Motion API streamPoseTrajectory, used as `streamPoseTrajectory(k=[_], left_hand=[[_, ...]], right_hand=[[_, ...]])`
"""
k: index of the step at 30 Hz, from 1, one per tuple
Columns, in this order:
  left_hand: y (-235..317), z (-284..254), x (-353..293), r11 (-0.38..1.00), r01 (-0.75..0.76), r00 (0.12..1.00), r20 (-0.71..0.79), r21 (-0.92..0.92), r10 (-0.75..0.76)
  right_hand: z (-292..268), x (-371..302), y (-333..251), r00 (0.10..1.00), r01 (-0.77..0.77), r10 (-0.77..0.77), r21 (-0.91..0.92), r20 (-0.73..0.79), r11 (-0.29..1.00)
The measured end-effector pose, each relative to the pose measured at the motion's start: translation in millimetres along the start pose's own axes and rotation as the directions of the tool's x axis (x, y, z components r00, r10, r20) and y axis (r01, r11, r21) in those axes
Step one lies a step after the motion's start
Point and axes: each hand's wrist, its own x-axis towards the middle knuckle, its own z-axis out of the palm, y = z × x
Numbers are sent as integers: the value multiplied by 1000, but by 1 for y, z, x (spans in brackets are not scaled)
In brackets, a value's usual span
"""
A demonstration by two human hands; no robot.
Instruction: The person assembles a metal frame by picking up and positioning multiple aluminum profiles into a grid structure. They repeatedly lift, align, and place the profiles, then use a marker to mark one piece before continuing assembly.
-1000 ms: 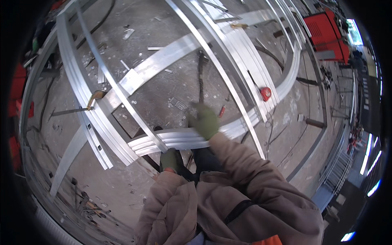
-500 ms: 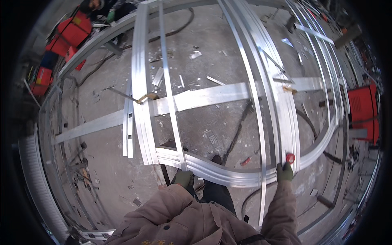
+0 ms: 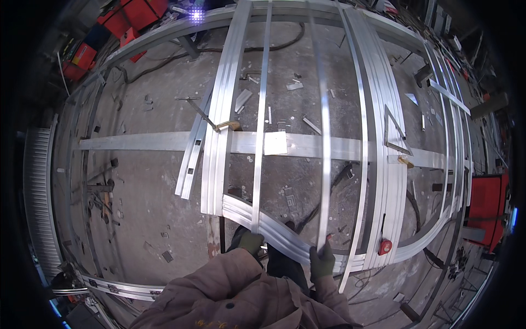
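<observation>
1. I see the gloved right hand (image 3: 322, 261) wrapped around a slim metal bar (image 3: 325, 164), its near end by the ridged, curved rail (image 3: 282, 234).
2. Left hand (image 3: 251, 243) meets a second bar (image 3: 257, 181); its grip I can't tell.

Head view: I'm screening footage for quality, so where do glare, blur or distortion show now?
All in the head view: glare whitens the square plate; a purple-white flash flares near the upper edge; the long bar at the right hand looks smeared; fisheye curves the grey frame; corners go black.
</observation>
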Motion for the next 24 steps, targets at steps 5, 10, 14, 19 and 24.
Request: streamPoseTrajectory(k=[5,10,14,19,24], left_hand=[[-12,24,7,977,92,991,-78,-192,-108],[-27,67,24,696,279,938,31,-661,-346],[-40,82,27,915,107,983,-98,-390,-156],[-43,89,26,984,28,983,-175,-175,-59],[-38,72,19,998,-42,978,-204,-36,34]], right_hand=[[57,38,1,978,209,-209,-12,-16,978],[78,37,-6,985,168,-166,-71,38,983],[91,36,-6,979,202,-204,-80,-10,976],[94,32,-18,990,140,-137,-90,34,986],[97,22,-23,980,198,-200,-72,-21,978]])
